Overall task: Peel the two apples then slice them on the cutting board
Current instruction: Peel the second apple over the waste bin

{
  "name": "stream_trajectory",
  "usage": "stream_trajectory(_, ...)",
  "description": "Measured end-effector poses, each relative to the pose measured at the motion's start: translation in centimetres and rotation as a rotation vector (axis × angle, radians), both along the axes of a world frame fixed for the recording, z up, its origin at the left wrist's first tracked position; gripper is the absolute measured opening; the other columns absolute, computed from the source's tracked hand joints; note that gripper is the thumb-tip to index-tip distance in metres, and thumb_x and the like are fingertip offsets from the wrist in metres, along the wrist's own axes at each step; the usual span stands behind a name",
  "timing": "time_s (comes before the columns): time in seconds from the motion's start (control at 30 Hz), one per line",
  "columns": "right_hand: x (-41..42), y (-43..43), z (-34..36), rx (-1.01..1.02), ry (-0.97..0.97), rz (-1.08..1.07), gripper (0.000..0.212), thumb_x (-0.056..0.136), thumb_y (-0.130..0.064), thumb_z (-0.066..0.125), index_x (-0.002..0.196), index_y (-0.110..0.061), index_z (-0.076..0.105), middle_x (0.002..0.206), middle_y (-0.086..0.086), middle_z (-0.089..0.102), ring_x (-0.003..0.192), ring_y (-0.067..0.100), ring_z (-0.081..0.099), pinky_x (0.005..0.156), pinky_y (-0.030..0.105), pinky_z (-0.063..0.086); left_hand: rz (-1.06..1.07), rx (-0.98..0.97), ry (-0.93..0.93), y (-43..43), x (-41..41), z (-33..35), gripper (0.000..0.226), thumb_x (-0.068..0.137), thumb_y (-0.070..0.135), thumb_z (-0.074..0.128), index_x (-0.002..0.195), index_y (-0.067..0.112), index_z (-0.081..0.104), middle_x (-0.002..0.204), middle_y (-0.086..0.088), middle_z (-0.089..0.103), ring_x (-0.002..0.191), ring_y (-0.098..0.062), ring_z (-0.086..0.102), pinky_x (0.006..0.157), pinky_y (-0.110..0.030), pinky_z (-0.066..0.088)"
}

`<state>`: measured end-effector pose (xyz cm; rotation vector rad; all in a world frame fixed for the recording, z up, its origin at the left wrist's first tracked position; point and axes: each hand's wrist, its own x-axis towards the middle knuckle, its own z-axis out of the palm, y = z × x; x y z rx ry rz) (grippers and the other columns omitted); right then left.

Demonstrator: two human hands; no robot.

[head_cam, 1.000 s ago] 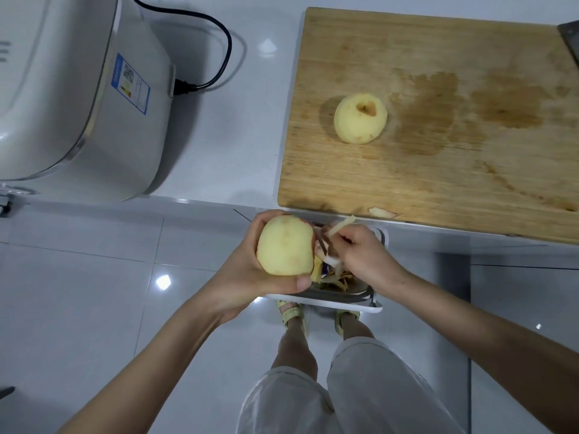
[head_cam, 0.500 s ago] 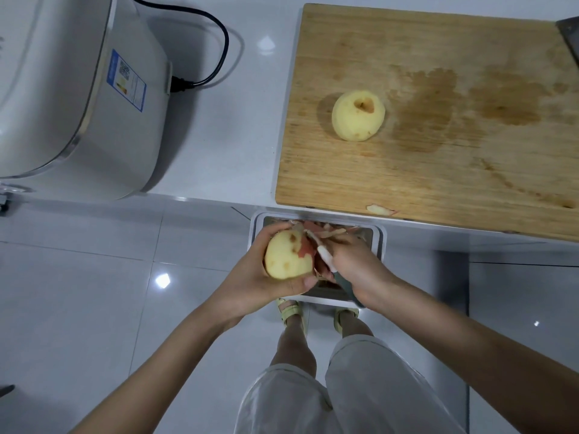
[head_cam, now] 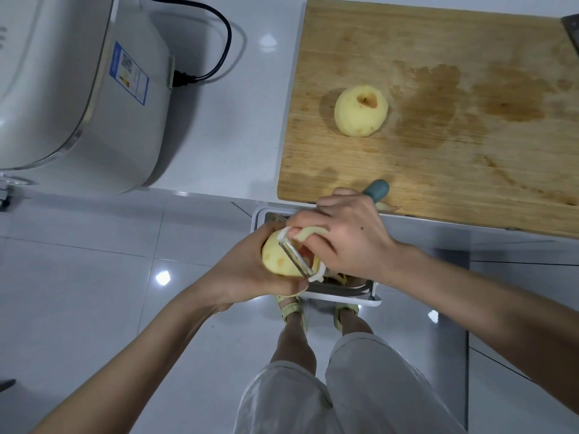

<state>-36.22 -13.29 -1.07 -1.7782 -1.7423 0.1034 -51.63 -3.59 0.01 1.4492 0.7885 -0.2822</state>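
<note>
A fully peeled apple (head_cam: 360,111) rests on the wooden cutting board (head_cam: 438,170), stem hollow facing up. My left hand (head_cam: 250,270) grips a second apple (head_cam: 279,256), mostly pale with a small red patch of skin left beside the blade. My right hand (head_cam: 341,239) holds a white peeler (head_cam: 299,256) with a teal handle end, its blade laid against that apple. Both hands hover over a white bin (head_cam: 341,297) below the counter edge. My right hand hides much of the bin.
A large white appliance (head_cam: 72,89) with a black power cord (head_cam: 216,42) stands on the white counter at the left. A dark knife blade (head_cam: 571,29) pokes in at the board's top right corner. A peel scrap lies at the board's near edge. Wet stains mark the board.
My right hand has swung the peeler over the top of the apple, blade now across its right side. The left hand turned the apple, and both hands shifted slightly right.
</note>
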Motion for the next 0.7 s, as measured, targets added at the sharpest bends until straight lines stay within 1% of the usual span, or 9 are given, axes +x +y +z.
stream_trajectory(0.13,1.7,-1.1,-1.7,-0.170,0.041,-0.069,0.017,0.079,-0.013,0.054,0.077,-0.019,0.070,0.048,-0.002,0.056,0.047,0.018,0.055,0.057,0.027,0.047,0.033,-0.101,-0.077,0.1,-0.6,0.9,0.075,0.040,0.027,0.083,0.109,0.033,0.056,0.095,0.014,0.067,0.089,-0.006,0.066,0.067,-0.019,0.051)
stream_trajectory(0.2,1.4,-1.7,-2.3,-0.236,0.075,-0.109,0.020,0.074,-0.008,0.047,0.068,-0.016,0.064,0.044,-0.003,0.050,0.042,0.019,0.051,0.052,0.023,0.042,0.062,-0.139,-0.131,0.2,-0.4,1.3,0.075,0.041,0.024,0.083,0.109,0.033,0.056,0.098,0.015,0.066,0.092,-0.006,0.066,0.068,-0.020,0.051)
stream_trajectory(0.27,1.1,-2.0,-2.1,-0.262,0.147,-0.190,0.021,0.077,-0.011,0.046,0.068,-0.019,0.063,0.043,-0.005,0.050,0.040,0.018,0.051,0.048,0.020,0.040,0.064,-0.110,-0.136,0.3,-0.1,1.4,0.073,0.040,0.026,0.084,0.107,0.039,0.056,0.102,0.015,0.064,0.094,-0.005,0.065,0.070,-0.020,0.052)
stream_trajectory(0.33,1.2,-2.2,-1.7,-0.253,0.196,-0.286,0.021,0.085,-0.023,0.049,0.080,-0.024,0.070,0.047,-0.005,0.057,0.043,0.015,0.055,0.048,0.018,0.039,0.068,-0.080,-0.100,0.5,-0.2,1.1,0.071,0.039,0.029,0.084,0.101,0.047,0.056,0.101,0.018,0.063,0.093,-0.004,0.064,0.070,-0.020,0.052)
stream_trajectory(0.4,1.4,-2.2,-0.9,-0.241,0.233,-0.329,0.022,0.090,-0.031,0.049,0.087,-0.025,0.070,0.050,-0.005,0.060,0.045,0.014,0.056,0.046,0.015,0.036,0.084,-0.090,-0.066,0.5,-0.5,0.6,0.070,0.038,0.030,0.084,0.100,0.047,0.056,0.096,0.019,0.063,0.089,-0.003,0.064,0.068,-0.020,0.052)
stream_trajectory(0.47,0.9,-1.8,0.0,-0.181,0.245,-0.292,0.023,0.090,-0.032,0.049,0.086,-0.024,0.070,0.053,-0.004,0.062,0.048,0.015,0.057,0.046,0.019,0.041,0.111,-0.139,-0.048,0.4,-0.7,0.1,0.075,0.036,0.028,0.083,0.105,0.037,0.055,0.095,0.013,0.064,0.085,-0.004,0.066,0.067,-0.021,0.052)
stream_trajectory(0.53,-0.2,-1.3,0.6,-0.092,0.189,-0.213,0.022,0.088,-0.028,0.051,0.082,-0.022,0.071,0.056,-0.003,0.065,0.053,0.016,0.061,0.054,0.026,0.047,0.128,-0.205,-0.052,0.1,-0.5,-0.2,0.076,0.037,0.024,0.081,0.107,0.026,0.053,0.093,0.007,0.064,0.082,-0.006,0.065,0.066,-0.023,0.052)
stream_trajectory(0.63,-1.0,-0.7,0.4,-0.012,0.111,-0.153,0.023,0.088,-0.024,0.052,0.078,-0.017,0.071,0.059,-0.003,0.066,0.055,0.020,0.061,0.059,0.032,0.047,0.136,-0.272,-0.073,-0.3,-0.3,-0.3,0.076,0.039,0.020,0.080,0.110,0.021,0.052,0.094,0.002,0.063,0.084,-0.009,0.063,0.066,-0.026,0.053)
stream_trajectory(0.7,-0.9,-0.7,0.3,0.013,0.154,-0.160,0.024,0.089,-0.023,0.051,0.078,-0.015,0.071,0.060,-0.002,0.067,0.056,0.019,0.061,0.059,0.033,0.047,0.159,-0.280,-0.093,-0.3,-0.4,-0.4,0.075,0.039,0.020,0.080,0.109,0.020,0.052,0.093,0.003,0.064,0.086,-0.011,0.062,0.068,-0.027,0.053)
